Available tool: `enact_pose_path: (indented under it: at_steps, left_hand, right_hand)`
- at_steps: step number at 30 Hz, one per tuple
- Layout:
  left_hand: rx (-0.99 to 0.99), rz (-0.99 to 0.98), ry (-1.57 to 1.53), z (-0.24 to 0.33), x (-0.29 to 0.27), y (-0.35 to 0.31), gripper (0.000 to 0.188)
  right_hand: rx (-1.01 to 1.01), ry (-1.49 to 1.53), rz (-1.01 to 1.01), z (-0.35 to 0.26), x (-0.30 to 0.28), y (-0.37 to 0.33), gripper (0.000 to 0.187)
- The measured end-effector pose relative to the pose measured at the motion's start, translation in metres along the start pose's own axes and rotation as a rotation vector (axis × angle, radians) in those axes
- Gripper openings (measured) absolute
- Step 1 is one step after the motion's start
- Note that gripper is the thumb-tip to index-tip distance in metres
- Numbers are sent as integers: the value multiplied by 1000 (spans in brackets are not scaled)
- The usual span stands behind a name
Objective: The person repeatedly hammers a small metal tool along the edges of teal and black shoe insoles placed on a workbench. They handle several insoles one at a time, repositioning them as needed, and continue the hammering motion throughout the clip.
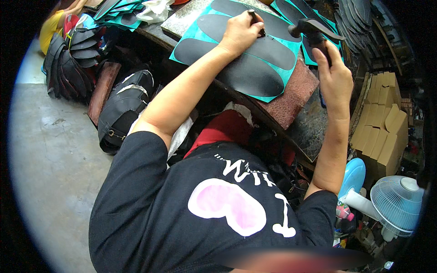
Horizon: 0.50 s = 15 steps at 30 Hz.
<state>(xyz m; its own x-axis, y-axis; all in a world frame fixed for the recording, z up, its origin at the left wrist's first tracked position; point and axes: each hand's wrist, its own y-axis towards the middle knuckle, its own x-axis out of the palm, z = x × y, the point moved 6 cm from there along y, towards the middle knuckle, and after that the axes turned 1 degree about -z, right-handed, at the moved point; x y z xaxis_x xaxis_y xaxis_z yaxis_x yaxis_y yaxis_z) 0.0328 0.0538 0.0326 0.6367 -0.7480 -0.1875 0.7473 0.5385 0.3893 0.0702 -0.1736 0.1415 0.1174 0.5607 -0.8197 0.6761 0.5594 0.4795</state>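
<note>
My left hand (240,32) is closed around a dark, short rod-like tool (252,16), apparently a punch, held over a teal sheet (267,97) with large black sole-shaped ovals (256,75). The tool's lower end comes down at one of the ovals, close to my fingers. To the right, my right hand (337,78) grips a hammer (314,28) by its dark handle. The hammer's head is raised above the right side of the sheet, apart from the tool.
A reddish stone slab (291,102) lies partly beneath the sheet on the bench. Black soles (68,68) are bundled at the left, beside a black bag (125,111). Cardboard boxes (382,132) and a blue-and-white fan (397,204) stand at the right. More black soles (354,18) are stacked at far right.
</note>
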Motion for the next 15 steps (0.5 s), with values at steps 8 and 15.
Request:
enact_pose_path:
  at_steps: [8, 15]
  left_hand:
    - [-95, -58, -314, -17, 2, 4, 12]
    - [-12, -209, 17, -8, 10, 2, 14]
  right_hand:
    - [-217, 409, 195, -25, -42, -6, 36]
    - [-115, 214, 29, -20, -18, -4, 37]
